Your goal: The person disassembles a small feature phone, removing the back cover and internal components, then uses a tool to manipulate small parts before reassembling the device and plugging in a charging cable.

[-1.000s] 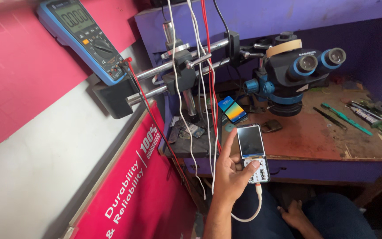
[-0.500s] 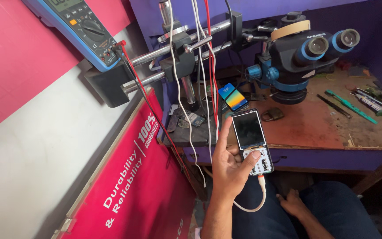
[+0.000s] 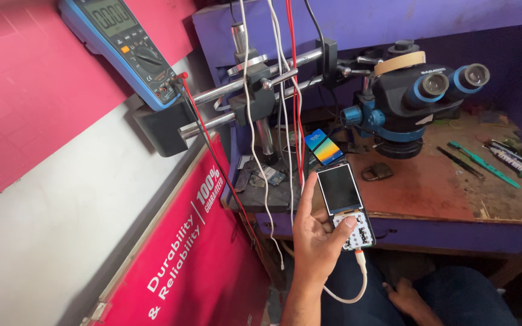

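My left hand [image 3: 316, 238] holds a small keypad phone [image 3: 344, 202] with its cover off, upright in front of the bench edge. The thumb rests on the white keypad and the index finger points up along the phone's left side. The screen shows a dull reddish tint. A white cable [image 3: 350, 297] is plugged into the phone's bottom and loops down. My right hand [image 3: 407, 296] lies on my thigh with nothing in it.
A blue and black stereo microscope [image 3: 421, 99] on a metal boom stand hangs over the wooden bench [image 3: 454, 193]. A second lit phone [image 3: 324, 147] lies beneath it. A blue multimeter [image 3: 125, 45] leans on the pink wall, with red and white leads hanging. Tweezers and tools lie at right.
The view has shifted a little. My left hand still holds the phone at about the same spot, and my right hand has stayed on my thigh.
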